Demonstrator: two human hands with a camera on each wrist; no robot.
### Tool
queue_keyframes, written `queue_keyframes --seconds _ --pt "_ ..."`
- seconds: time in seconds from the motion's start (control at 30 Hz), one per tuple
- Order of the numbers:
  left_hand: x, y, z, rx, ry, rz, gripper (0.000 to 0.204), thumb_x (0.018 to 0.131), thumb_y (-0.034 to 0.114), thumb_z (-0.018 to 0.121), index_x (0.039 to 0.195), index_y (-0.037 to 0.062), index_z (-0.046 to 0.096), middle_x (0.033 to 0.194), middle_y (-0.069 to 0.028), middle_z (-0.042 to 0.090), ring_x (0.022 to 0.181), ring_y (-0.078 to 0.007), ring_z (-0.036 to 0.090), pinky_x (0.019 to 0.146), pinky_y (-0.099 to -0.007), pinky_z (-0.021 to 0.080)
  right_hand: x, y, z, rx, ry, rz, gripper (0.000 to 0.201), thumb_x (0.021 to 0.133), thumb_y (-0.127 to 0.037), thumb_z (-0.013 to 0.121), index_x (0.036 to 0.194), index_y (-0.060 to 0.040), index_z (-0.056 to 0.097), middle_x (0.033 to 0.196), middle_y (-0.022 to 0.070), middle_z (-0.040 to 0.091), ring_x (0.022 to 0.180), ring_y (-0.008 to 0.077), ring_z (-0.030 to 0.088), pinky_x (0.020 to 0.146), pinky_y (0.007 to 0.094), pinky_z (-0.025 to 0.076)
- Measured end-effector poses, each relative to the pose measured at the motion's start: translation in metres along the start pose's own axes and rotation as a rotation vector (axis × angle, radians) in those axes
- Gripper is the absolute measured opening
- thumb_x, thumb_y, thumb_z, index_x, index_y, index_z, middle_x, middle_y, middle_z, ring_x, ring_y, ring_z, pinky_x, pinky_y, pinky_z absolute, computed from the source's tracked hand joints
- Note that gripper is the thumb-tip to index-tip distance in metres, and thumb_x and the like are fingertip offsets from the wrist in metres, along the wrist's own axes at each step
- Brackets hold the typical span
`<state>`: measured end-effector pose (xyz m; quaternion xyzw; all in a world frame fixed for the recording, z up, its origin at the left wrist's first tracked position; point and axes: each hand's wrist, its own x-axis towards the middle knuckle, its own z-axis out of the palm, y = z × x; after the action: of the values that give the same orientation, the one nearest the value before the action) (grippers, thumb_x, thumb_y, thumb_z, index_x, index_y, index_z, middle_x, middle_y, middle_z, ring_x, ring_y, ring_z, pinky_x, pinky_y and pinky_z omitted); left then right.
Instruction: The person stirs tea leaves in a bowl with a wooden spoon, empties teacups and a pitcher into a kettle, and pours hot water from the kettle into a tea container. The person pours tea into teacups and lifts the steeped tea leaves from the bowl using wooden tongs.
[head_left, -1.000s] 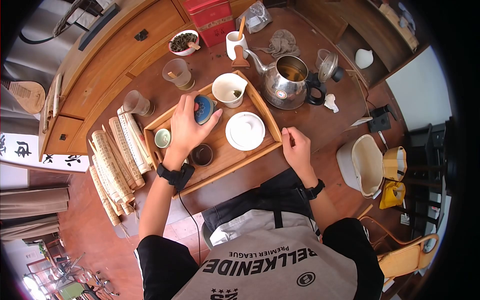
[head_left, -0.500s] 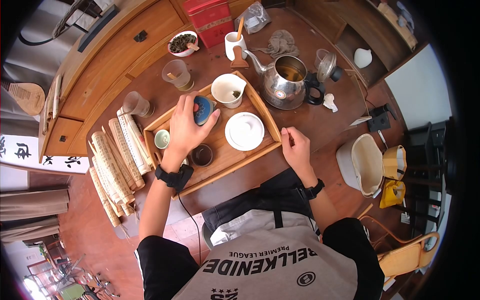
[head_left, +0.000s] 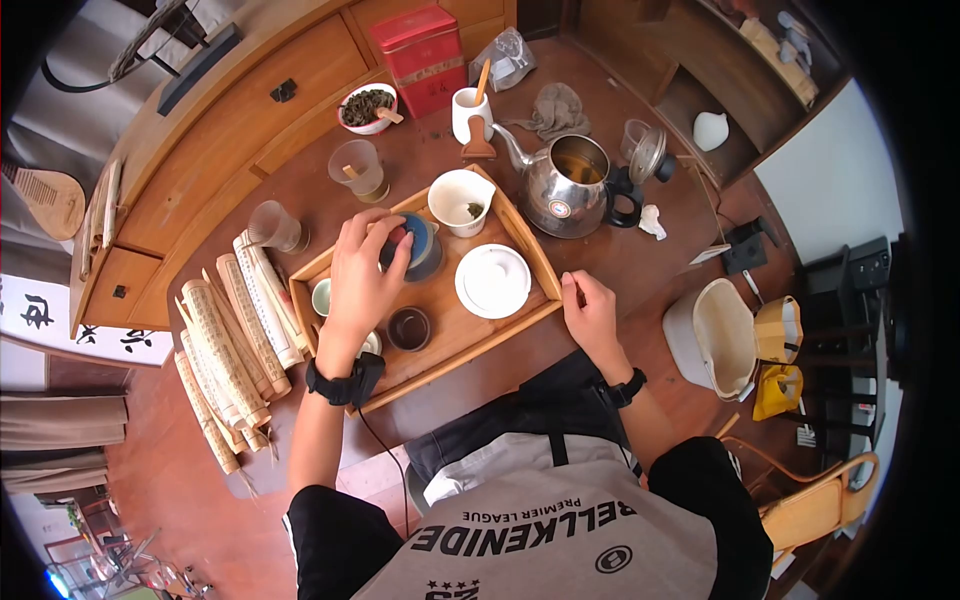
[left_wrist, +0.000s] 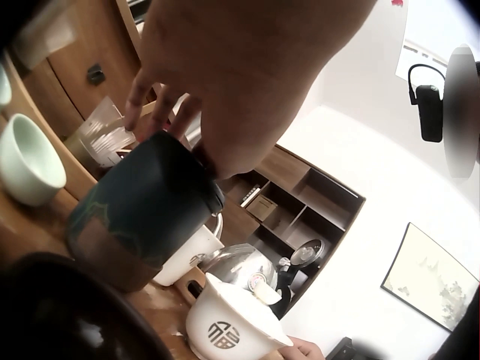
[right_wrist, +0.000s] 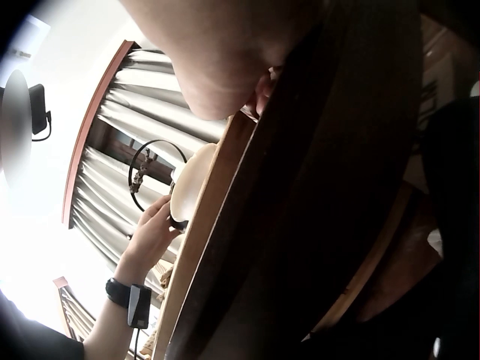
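Observation:
My left hand (head_left: 362, 272) reaches over the tray, its thumb and fingertips gripping the blue lid (head_left: 413, 232) of a dark blue tea canister (left_wrist: 146, 210). The canister's patterned side shows in the left wrist view. Close to that wrist lie a dark cup (head_left: 409, 328) and a pale green cup (head_left: 321, 297). At the tray's right corner rests my right hand (head_left: 592, 312), fingers loosely curled, fingertips right at the wooden tray's edge (head_left: 490, 338). On the tray also stand a white lidded gaiwan (head_left: 493, 281) and a white pitcher (head_left: 461, 203) with some leaves inside.
Beyond the tray stand a steel kettle (head_left: 562, 205), a white tool holder (head_left: 471, 117), a red tin (head_left: 421, 70) and a bowl of tea leaves (head_left: 368, 108). Two clear glasses (head_left: 358, 172) are at its far left. Bamboo scrolls (head_left: 225, 340) lie left; a bin (head_left: 712, 340) stands right.
My left fingers have drawn in over the canister's lid, and more of its blue side shows. The head view has shifted slightly. My right hand stays at the tray corner.

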<state>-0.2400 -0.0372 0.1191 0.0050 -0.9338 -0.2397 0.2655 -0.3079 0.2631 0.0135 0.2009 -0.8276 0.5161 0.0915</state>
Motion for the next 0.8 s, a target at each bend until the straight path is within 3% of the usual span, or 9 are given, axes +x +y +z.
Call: queue_keyframes --seconds 0.43,0.53,0.63,0.7,0.8 --pt "0.005 -0.003 -0.012 0.019 0.016 0.074 0.017 0.081 0.01 0.077 0.095 0.0023 0.07 0.108 -0.0107 0.062 0.103 -0.0315 0.058 0.088 -0.0418 0.048 0.0 0.001 0.002 -0.071 0.004 -0.038 0.018 0.096 -0.009 0.06 0.082 0.0016 0.06 0.064 0.0155 0.053 0.05 0.0248 0.051 0.05 0.0339 0.039" --pt "0.004 -0.001 -0.019 0.049 0.065 0.088 0.018 0.08 0.004 0.077 0.096 0.0005 0.07 0.1 -0.0098 0.064 0.097 -0.0305 0.058 0.083 -0.0401 0.049 0.0 -0.001 0.002 -0.075 -0.006 -0.025 0.018 0.096 -0.009 0.06 0.082 0.0018 0.06 0.065 0.016 0.053 0.051 0.0259 0.051 0.05 0.0342 0.04" --pt "0.002 -0.001 -0.025 0.026 0.093 0.054 0.016 0.081 0.01 0.078 0.093 0.003 0.069 0.093 -0.0079 0.063 0.09 -0.0272 0.059 0.079 -0.04 0.046 0.001 -0.003 0.002 -0.095 -0.008 -0.03 0.017 0.097 -0.009 0.059 0.083 0.0019 0.061 0.066 0.0169 0.054 0.052 0.027 0.053 0.051 0.0347 0.041" --pt "0.001 0.0 -0.03 -0.145 0.085 -0.067 0.015 0.082 0.009 0.077 0.092 0.0029 0.068 0.083 -0.0065 0.062 0.078 -0.0243 0.059 0.073 -0.0382 0.046 0.001 -0.003 0.002 -0.103 -0.007 -0.039 0.018 0.097 -0.009 0.058 0.083 0.002 0.061 0.067 0.0174 0.055 0.054 0.0279 0.053 0.053 0.0351 0.042" --pt "0.0 0.002 -0.039 -0.169 0.128 -0.092 0.014 0.084 0.007 0.076 0.093 0.0017 0.067 0.079 -0.008 0.062 0.066 -0.0214 0.056 0.066 -0.0336 0.046 0.001 -0.003 0.002 -0.114 -0.022 -0.032 0.018 0.097 -0.009 0.058 0.084 0.0021 0.061 0.068 0.0183 0.056 0.056 0.0299 0.055 0.055 0.0358 0.044"
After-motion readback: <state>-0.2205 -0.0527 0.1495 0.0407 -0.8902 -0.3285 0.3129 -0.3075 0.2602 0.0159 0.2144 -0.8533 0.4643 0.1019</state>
